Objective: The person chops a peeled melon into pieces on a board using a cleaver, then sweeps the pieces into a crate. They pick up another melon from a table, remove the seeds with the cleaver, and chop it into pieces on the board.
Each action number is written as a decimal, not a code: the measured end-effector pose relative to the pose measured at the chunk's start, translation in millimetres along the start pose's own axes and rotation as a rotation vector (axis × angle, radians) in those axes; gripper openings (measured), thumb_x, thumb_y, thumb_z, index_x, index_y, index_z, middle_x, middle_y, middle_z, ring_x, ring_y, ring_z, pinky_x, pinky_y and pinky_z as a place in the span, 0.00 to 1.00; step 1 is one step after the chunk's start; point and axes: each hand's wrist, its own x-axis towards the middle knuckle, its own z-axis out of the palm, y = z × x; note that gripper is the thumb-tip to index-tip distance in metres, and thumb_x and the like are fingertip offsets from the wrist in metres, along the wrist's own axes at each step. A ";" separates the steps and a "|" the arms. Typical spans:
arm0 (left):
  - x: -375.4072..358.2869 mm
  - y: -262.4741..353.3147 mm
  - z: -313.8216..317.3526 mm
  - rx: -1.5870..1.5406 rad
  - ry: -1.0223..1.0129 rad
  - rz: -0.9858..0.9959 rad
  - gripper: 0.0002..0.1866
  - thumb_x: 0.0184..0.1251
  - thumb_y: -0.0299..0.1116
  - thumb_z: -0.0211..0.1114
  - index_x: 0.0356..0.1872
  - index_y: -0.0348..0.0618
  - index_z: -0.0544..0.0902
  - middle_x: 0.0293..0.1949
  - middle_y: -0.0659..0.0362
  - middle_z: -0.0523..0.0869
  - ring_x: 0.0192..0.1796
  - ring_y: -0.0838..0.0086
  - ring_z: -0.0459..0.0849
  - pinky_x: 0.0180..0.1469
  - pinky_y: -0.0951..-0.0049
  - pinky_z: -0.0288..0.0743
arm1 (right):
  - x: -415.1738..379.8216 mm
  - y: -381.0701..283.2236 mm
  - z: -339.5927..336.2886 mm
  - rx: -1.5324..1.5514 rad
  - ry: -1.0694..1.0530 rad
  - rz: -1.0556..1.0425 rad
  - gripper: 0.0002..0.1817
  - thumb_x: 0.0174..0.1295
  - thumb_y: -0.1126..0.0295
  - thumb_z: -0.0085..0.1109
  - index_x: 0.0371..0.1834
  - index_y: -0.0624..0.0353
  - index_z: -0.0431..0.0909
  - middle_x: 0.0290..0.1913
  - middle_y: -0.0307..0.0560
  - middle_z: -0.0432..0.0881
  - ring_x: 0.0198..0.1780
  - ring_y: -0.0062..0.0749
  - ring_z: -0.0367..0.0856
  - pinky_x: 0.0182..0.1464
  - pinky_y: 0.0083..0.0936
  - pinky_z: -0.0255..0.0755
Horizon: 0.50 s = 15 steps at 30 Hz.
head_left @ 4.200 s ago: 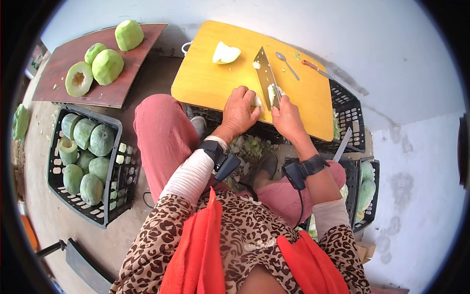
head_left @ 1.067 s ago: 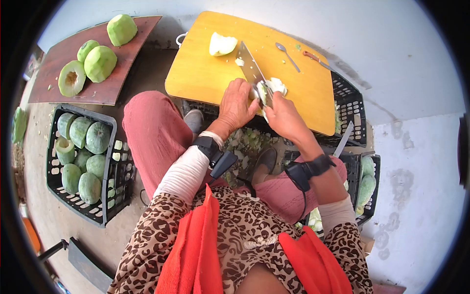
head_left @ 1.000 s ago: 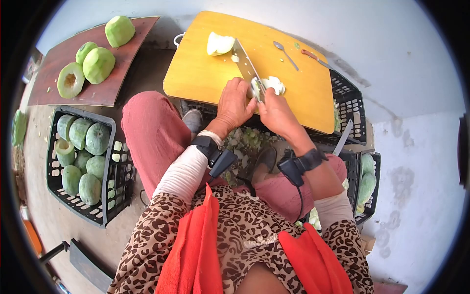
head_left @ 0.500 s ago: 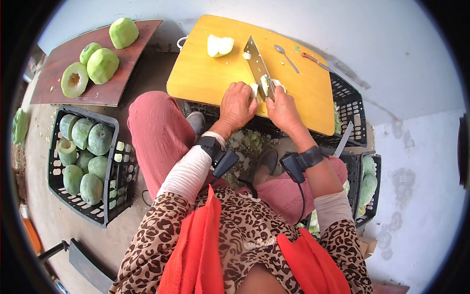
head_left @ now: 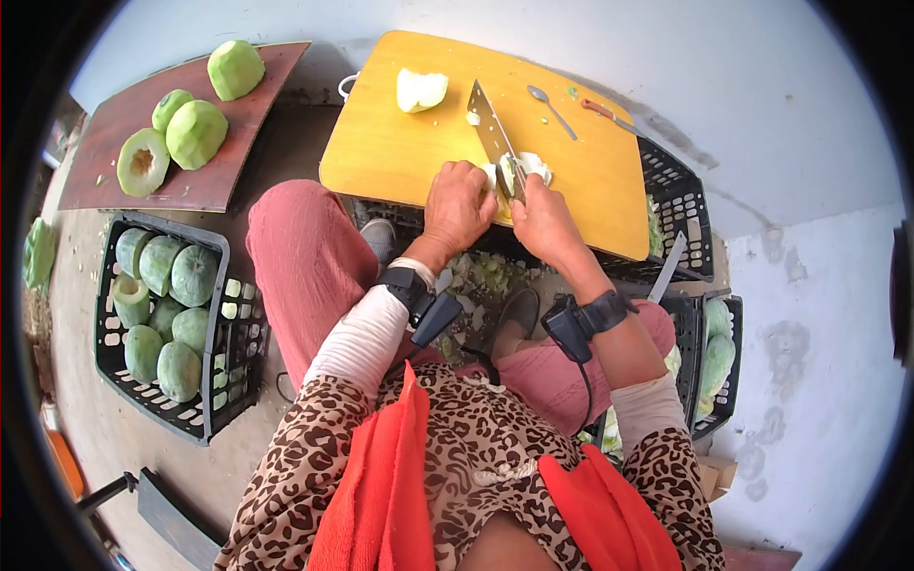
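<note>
My right hand is closed round the handle of a broad cleaver, whose blade stands on edge on the yellow board. Fingers curled, my left hand presses on a pale melon piece just left of the blade; the hand hides most of it. White cut melon pieces lie to the right of the blade, close to my right knuckles. A small white bit clings to the blade's upper part. Farther back on the board rests a larger peeled melon chunk.
A spoon and a small knife lie at the board's back right. Peeled melons sit on a brown board at left, above a black crate of unpeeled melons. A long blade sticks up by the right crates.
The cleaver and my right hand have shifted slightly left. More of the cut pieces now show right of the blade. My left hand stays on the melon piece.
</note>
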 end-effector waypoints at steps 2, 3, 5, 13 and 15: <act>-1.1 -2.2 1.4 -0.004 0.003 0.012 0.07 0.52 0.30 0.65 0.31 0.40 0.78 0.37 0.50 0.78 0.44 0.52 0.75 0.48 0.57 0.71 | -5.7 -3.3 1.3 0.002 -0.011 -0.029 0.13 0.60 0.72 0.56 0.41 0.72 0.67 0.31 0.73 0.79 0.39 0.69 0.79 0.42 0.53 0.73; -1.4 -2.1 1.8 -0.008 0.003 0.017 0.07 0.52 0.30 0.65 0.31 0.40 0.78 0.37 0.51 0.78 0.44 0.52 0.75 0.48 0.57 0.71 | -6.1 -4.5 1.6 -0.004 -0.010 -0.034 0.14 0.60 0.72 0.56 0.41 0.72 0.67 0.31 0.73 0.79 0.38 0.69 0.79 0.41 0.53 0.72; -1.3 -1.3 4.0 -0.020 0.074 0.006 0.09 0.52 0.31 0.66 0.31 0.40 0.78 0.38 0.51 0.78 0.45 0.53 0.75 0.48 0.58 0.71 | -8.6 -5.1 1.1 -0.015 -0.004 -0.037 0.14 0.60 0.72 0.56 0.42 0.72 0.67 0.31 0.74 0.78 0.37 0.69 0.78 0.40 0.52 0.72; 1.5 -2.1 4.7 -0.016 0.066 -0.032 0.12 0.52 0.33 0.69 0.34 0.40 0.76 0.41 0.51 0.77 0.46 0.54 0.75 0.50 0.58 0.71 | -15.8 -4.8 -16.2 0.014 0.001 -0.002 0.12 0.62 0.72 0.55 0.40 0.70 0.66 0.30 0.72 0.79 0.37 0.69 0.79 0.40 0.54 0.72; 1.3 -3.1 4.0 -0.024 0.056 -0.032 0.12 0.52 0.33 0.69 0.34 0.41 0.76 0.40 0.52 0.77 0.46 0.53 0.75 0.49 0.58 0.71 | -22.6 -11.8 -24.7 0.029 0.010 -0.003 0.12 0.62 0.72 0.55 0.41 0.70 0.66 0.29 0.72 0.79 0.36 0.69 0.79 0.39 0.54 0.71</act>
